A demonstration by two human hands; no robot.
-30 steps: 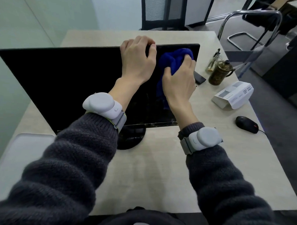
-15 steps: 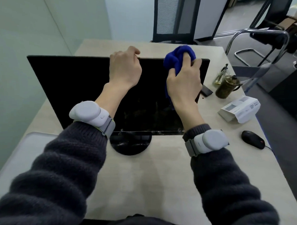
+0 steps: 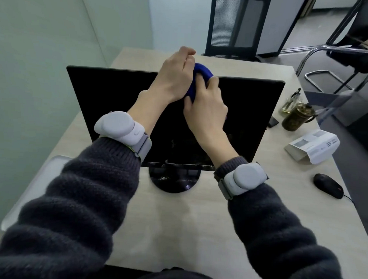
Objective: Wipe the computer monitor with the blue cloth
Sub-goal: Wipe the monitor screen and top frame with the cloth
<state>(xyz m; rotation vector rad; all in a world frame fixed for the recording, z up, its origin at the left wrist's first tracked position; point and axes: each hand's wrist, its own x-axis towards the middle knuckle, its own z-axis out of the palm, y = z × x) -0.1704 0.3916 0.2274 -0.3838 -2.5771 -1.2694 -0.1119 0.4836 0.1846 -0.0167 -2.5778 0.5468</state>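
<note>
One blue cloth [image 3: 198,77], bunched up, sits at the top edge of the monitor [image 3: 109,99], about mid-width. Part of it pokes above the edge and the rest lies against the dark screen. Right hand [image 3: 205,111] is on the screen side of the cloth, fingers curled over it and clamped on it, thumb tucked at the cloth's lower left. Left hand [image 3: 172,78] is just left of the cloth and touching it, knuckles above the monitor's top edge, fingers curled. Cannot tell if they grip the cloth or the edge, since the fingertips are hidden. Both forearms cross in front of the screen, in dark knit sleeves [image 3: 83,198], with a grey wrist unit [image 3: 121,126] on each.

Monitor stands upright on a round base [image 3: 174,180] on the pale wood tabletop [image 3: 176,222], screen off, smudges low on the glass.

Right of the monitor: flat dark item [image 3: 273,122] close to its edge, then a small glass bottle [image 3: 289,103] and a dark jar [image 3: 296,118] side by side. A white box [image 3: 313,147] lies further right, with a black mouse [image 3: 328,188] nearer the viewer. Left of the monitor, a pale tray [image 3: 31,186] sits at the tabletop's edge. Behind the monitor, past the tabletop, is a mesh-back chair [image 3: 235,26]. Off to the right is a chrome-framed chair [image 3: 338,61].
</note>
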